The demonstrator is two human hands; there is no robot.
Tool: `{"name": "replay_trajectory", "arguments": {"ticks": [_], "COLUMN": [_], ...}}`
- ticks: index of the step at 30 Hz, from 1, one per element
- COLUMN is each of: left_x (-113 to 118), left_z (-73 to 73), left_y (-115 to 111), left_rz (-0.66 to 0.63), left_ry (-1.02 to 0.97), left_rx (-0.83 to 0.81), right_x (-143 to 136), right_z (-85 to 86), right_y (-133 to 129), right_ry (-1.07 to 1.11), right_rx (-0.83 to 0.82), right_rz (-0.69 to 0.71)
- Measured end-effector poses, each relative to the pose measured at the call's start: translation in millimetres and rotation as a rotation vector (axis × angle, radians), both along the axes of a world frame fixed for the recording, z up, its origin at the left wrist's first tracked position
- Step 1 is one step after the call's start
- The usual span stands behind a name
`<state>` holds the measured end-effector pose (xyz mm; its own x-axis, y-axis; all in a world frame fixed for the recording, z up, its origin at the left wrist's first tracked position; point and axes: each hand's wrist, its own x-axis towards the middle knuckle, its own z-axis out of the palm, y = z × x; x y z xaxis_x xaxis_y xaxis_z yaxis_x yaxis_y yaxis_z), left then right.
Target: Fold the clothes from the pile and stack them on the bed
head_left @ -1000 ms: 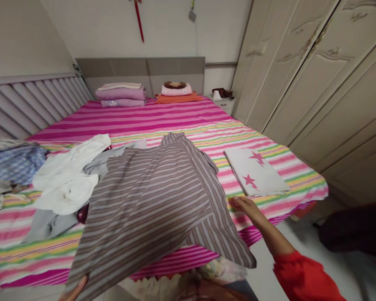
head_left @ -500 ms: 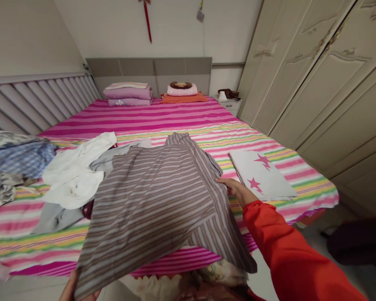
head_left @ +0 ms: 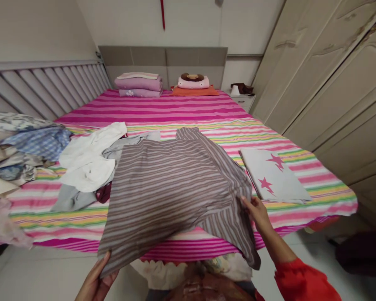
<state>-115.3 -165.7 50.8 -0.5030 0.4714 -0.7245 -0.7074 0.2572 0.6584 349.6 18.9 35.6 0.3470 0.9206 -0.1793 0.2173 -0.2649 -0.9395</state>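
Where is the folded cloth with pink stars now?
In the head view, the folded cloth lies on the right side of the bed, beside the striped shirt.

Soft, muted indoor light; lower right corner dark; edges stretched; detail slightly smeared.

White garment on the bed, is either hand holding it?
No, the left hand and right hand both hold the striped shirt, while the white garment lies untouched.

Pale wardrobe [head_left: 329, 96] right of my right hand [head_left: 256, 211], white nightstand [head_left: 245, 101] far ahead of that hand, grey headboard [head_left: 150, 57] well beyond both hands, folded lilac bedding [head_left: 141, 85] just before it, slatted rail [head_left: 50, 65] ahead-left of my left hand [head_left: 98, 276]
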Motion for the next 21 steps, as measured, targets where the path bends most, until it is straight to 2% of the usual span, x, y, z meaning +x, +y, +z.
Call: {"name": "replay_trajectory", "arguments": {"ticks": [3,5,7,9,13,15,19,21], "left_x": [-0.7,-3.6,-7.6,-11.4,-12.5,-8.7,-0.9,-2.6], "left_z": [-6.0,-9.2,-10.8,-10.2,-4.5,-1.9,-2.6,-6.0], "left_y": [0.8,-0.4,-3.2,-7.3,-14.5,-16.7,-22.0,-27.6], "left_rz": [-0.01,-0.042,-0.066,-0.06,-0.045,-0.048,-0.034,-0.075], "left_ry": [-0.042,-0.051,-0.048,-0.028,-0.016,-0.024,-0.032,-0.035], "left_rx": [0.009,0.019,0.019,0.023,0.046,0.031,-0.032,-0.041], "right_x": [-9.9,-8.3,0.8,15.5,39.9,40.0,27.6,29.7], "right_z": [-16.0,-19.5,-15.6,-5.7,13.2,13.9,2.3,0.3], "right_y": [-38.7,-54.6,-60.8,-59.2,-54.7,-62.3,-95.8,-109.9], "right_ry": [-0.032,0.015,0.09,0.123,0.237,0.304,0.315,0.328], "right_rx": [-0.128,-0.223,-0.277,-0.286,-0.143,-0.177,-0.45,-0.479], "right_rz": [-0.029,0.063,0.172,0.217,0.066,0.059,0.365,0.432]}}
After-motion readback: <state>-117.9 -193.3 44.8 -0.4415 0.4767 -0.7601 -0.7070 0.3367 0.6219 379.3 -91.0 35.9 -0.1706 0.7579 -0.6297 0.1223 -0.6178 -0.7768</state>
